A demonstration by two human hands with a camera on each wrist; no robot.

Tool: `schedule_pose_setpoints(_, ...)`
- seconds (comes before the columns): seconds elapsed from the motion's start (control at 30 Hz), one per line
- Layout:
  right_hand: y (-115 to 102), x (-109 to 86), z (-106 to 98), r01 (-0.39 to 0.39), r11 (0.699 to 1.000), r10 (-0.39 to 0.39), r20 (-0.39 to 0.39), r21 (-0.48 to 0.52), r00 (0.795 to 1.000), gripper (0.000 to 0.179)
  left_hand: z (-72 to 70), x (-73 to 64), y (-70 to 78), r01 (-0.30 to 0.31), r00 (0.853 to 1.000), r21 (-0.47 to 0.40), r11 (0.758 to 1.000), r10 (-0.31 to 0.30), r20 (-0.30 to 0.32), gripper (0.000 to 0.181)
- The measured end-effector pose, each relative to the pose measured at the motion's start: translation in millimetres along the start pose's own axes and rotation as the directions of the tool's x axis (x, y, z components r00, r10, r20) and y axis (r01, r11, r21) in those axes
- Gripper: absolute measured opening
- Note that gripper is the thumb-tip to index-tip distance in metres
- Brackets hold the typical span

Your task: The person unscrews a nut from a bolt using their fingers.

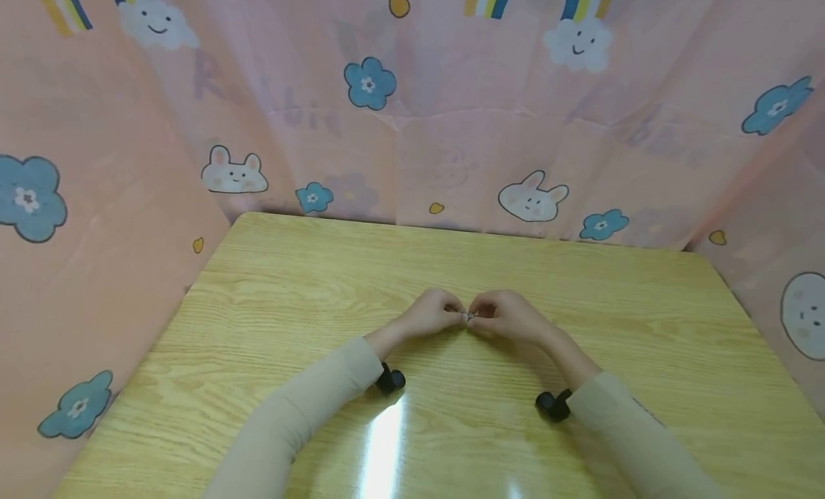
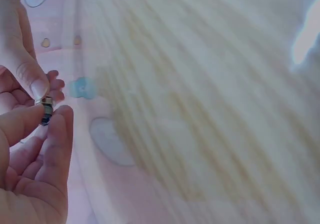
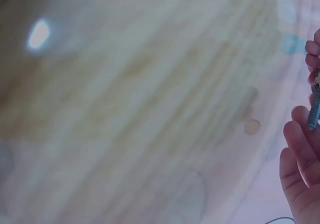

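A small metal bolt (image 1: 470, 316) is held between the two hands, above the middle of the table. My left hand (image 1: 433, 313) pinches it between thumb and fingers from the left. From the other side my right hand (image 1: 509, 316) grips it with thumb and fingertips. In the left wrist view the bolt (image 2: 47, 111) has a dark end by the left fingers and a brass-coloured ring, like a nut (image 2: 44, 101), under the right thumb. Its threaded shaft (image 3: 314, 109) shows at the edge of the right wrist view, over the right fingers.
The hands are over a wood-grain table (image 1: 309, 270), with glare on its near part. Behind and at both sides hangs a pink printed curtain (image 1: 438, 141). Black wrist devices sit at the left sleeve (image 1: 322, 384) and the right sleeve (image 1: 631, 427).
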State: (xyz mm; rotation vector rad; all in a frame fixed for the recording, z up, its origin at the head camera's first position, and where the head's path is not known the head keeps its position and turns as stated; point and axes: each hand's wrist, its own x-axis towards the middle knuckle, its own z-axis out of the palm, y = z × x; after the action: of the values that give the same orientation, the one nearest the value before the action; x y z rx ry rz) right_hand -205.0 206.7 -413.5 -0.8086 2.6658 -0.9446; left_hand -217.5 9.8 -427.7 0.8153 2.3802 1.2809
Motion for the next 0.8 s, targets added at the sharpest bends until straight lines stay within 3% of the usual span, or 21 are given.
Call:
schedule_pose_setpoints(0.2, -9, -2.6, -5, 0.023, 0.999, -0.022, -0.039, 0.030, 0.999, 0.011, -3.9, -6.2, 5.6, 0.051, 0.998, -0.181, 0.982, -0.058, -0.033, 0.013)
schedule_pose_setpoints(0.47, -21, -9.5, -11, 0.057, 0.981, -0.041, -0.089, 0.186, 0.995, 0.015, -8.1, -18.1, 18.9, 0.049, 0.995, -0.374, 0.926, -0.079, -0.067, 0.014)
schedule_pose_setpoints(0.6, -25, -13.7, -13, 0.067, 0.954, -0.037, -0.107, 0.292, 0.994, 0.019, -11.1, -26.2, 26.2, 0.023, 0.994, -0.408, 0.913, -0.065, -0.089, 0.015)
schedule_pose_setpoints(0.8, -43, -20.1, -16, -0.006, 0.891, 0.062, -0.108, 0.453, 0.992, 0.022, -16.9, -38.0, 37.7, -0.001, 0.995, -0.418, 0.909, -0.041, -0.091, 0.016)
